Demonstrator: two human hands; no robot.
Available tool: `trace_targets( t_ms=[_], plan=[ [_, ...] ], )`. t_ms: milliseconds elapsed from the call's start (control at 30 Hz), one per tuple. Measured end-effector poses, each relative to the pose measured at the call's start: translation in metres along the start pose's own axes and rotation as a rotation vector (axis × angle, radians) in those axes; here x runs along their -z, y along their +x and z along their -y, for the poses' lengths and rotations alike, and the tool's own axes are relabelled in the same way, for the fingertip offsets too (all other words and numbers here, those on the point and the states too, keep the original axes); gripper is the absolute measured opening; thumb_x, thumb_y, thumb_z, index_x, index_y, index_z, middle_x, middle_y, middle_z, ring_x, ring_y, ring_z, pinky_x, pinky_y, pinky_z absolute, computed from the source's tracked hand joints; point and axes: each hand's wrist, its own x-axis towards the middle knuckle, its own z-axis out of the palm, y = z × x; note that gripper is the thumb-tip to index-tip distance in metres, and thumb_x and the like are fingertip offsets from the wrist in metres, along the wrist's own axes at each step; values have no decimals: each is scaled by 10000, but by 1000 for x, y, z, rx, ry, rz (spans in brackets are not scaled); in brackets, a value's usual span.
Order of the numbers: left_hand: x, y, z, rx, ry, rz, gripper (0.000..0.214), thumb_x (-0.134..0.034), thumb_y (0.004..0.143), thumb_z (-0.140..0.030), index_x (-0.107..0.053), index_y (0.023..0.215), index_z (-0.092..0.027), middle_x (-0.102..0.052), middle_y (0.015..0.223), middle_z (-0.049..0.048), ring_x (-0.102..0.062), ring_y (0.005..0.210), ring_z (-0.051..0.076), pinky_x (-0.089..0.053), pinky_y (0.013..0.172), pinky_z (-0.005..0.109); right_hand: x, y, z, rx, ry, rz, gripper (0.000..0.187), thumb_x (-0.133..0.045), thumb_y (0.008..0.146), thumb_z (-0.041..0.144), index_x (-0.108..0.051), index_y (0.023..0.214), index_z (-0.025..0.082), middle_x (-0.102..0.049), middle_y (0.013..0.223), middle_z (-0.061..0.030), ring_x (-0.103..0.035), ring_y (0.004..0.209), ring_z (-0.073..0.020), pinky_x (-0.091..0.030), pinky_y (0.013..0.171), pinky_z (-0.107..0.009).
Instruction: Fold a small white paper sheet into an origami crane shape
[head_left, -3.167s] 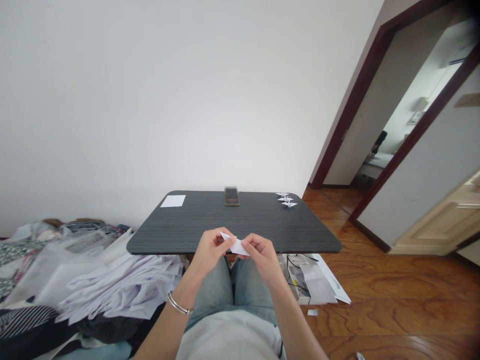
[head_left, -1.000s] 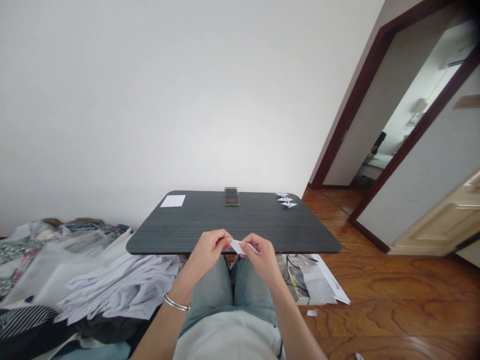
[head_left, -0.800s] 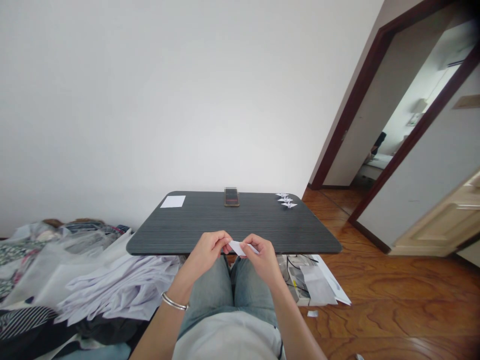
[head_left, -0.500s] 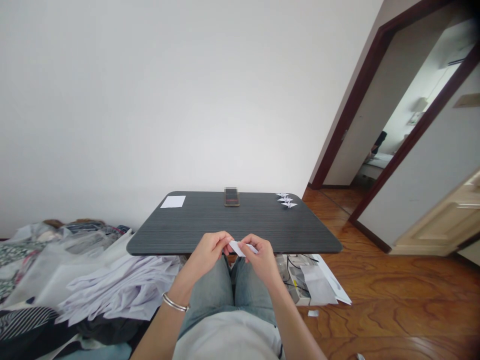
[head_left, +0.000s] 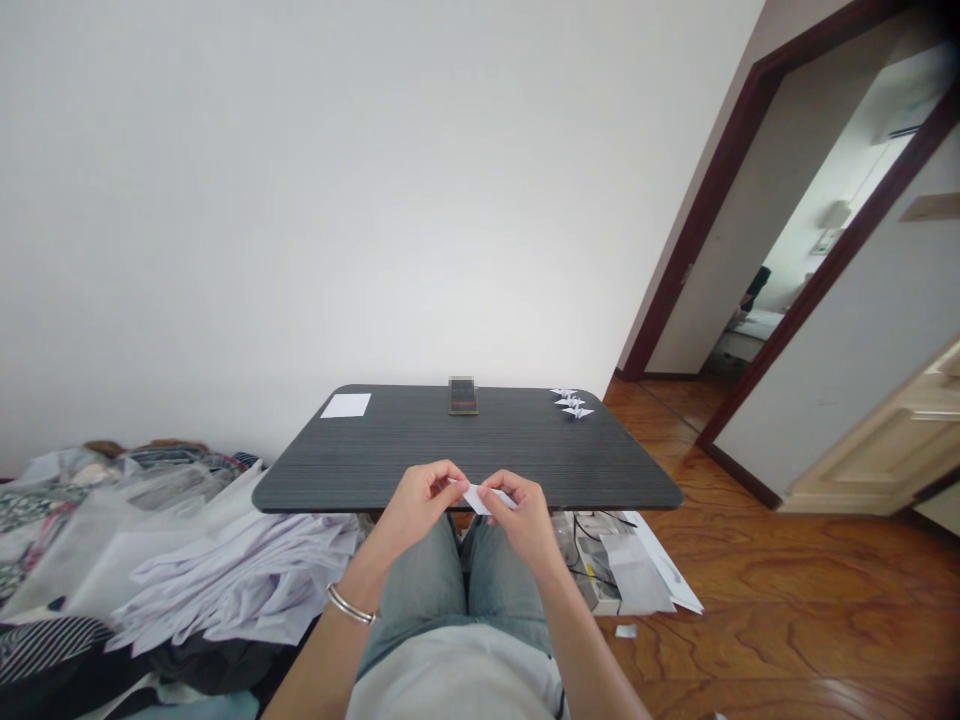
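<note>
A small folded piece of white paper (head_left: 475,499) is stretched between my two hands, just over the near edge of the dark table (head_left: 420,450). My left hand (head_left: 429,497) pinches its left end between thumb and fingers. At the other end, my right hand (head_left: 517,505) grips the paper, thumb on top. My fingers cover parts of the paper, so its full shape is hidden. Several folded paper cranes (head_left: 576,411) stand at the table's far right corner, and a flat white sheet of paper (head_left: 346,405) lies at the far left.
A phone (head_left: 463,396) leans upright at the table's back, near the wall. Heaped clothes (head_left: 247,570) lie to the left. Below the table on the right are a box with cables (head_left: 592,560) and loose papers (head_left: 637,570). A doorway opens at the right.
My left thumb has shifted forward and now lies straighter along the paper's left end. Both hands keep hold of the paper in nearly the same place.
</note>
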Motion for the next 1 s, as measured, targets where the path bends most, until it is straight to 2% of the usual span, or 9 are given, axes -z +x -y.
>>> trace_targets(
  t_ms=[333, 567, 700, 1000],
  plan=[
    [2, 1, -3, 41, -110, -77, 202, -554, 748, -320, -566, 660, -138, -540, 545, -18, -476, 510, 106, -355, 501, 200, 8, 1, 0, 14, 32, -35, 201, -562, 749, 319, -567, 624, 162, -504, 463, 33, -433, 422, -97, -323, 433, -203],
    [-2, 3, -6, 98, -181, -10, 257, -570, 739, -372, -577, 652, -130, -512, 505, -39, -370, 423, 67, -277, 438, 187, 7, 1, 2, 26, 80, -28, 234, -586, 734, 369, -566, 619, 166, -501, 455, 37, -444, 407, -97, -344, 419, -201],
    [-5, 2, -8, 99, -238, -12, 252, -584, 726, -354, -549, 616, -130, -486, 480, -48, -348, 417, 60, -262, 435, 182, 5, 0, 3, 21, 100, -21, 249, -583, 740, 384, -572, 621, 165, -498, 443, 38, -449, 407, -97, -361, 417, -200],
    [-5, 1, -11, 57, -283, -24, 244, -608, 709, -329, -544, 596, -122, -498, 528, -32, -403, 484, 75, -298, 484, 187, 2, 0, 2, 3, 191, -19, 245, -589, 754, 364, -554, 618, 164, -493, 444, 46, -425, 387, -77, -345, 389, -187]
  ],
)
